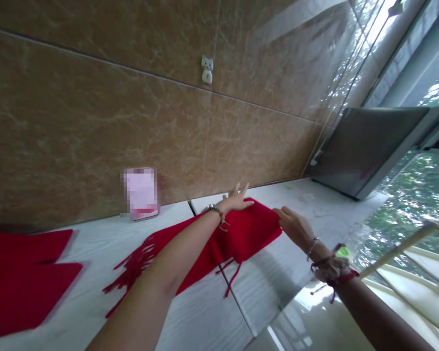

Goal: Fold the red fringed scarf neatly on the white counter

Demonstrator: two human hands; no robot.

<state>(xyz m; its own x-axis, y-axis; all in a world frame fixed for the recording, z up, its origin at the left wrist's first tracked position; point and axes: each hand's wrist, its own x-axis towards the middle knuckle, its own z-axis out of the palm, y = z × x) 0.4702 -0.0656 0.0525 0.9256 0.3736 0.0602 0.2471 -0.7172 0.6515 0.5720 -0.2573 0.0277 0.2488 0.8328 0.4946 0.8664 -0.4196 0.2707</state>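
Red knitted-looking fabric, a fringed scarf (258, 226), lies across a pale wood-grained counter (212, 321), with its fringe (131, 273) trailing toward the left. The left hand (234, 201) rests at the scarf's far edge with its fingers spread wide, the palm down by the cloth. The right hand (294, 225) is closed in a pinch on the scarf's right-hand end; its fingertips are small and soft in the view, so the exact grip is hard to make out. A few red strands hang over the near side, above a dark seam in the counter. At far left lies another red cloth (25, 287), well apart from both hands. Against the brown tiled wall (95, 122) leans a pixelated pink object (142, 192), and a grey box-shaped unit (373, 146) stands at the right.
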